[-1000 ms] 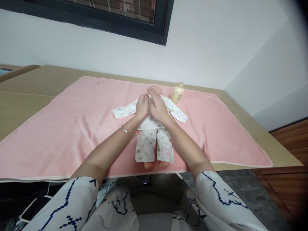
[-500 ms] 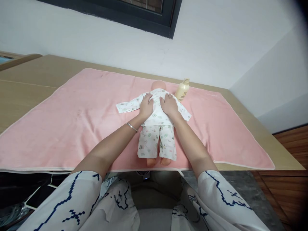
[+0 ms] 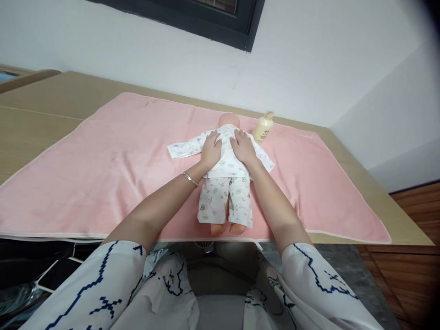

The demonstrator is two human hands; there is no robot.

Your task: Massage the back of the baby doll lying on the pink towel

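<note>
A baby doll in a white printed top and matching trousers lies stretched out, its head away from me and its feet at the near table edge. My left hand rests flat on the upper left of the doll's top, thumb apart from the fingers. On the upper right of the top lies my right hand, also flat with the thumb spread. Neither hand grips anything. The doll's sleeves stretch out to both sides. Just beyond my right hand, a cream pump bottle leans or stands tilted in the view.
A pink blanket with pale edging covers much of the wooden table. Behind it rises a white wall with a dark window frame. Wooden drawers stand at the lower right, and a small fan shows below the table edge.
The view has shifted slightly. Both hands stay on the doll's top in nearly the same spots, and the doll and bottle look unmoved on the blanket.
</note>
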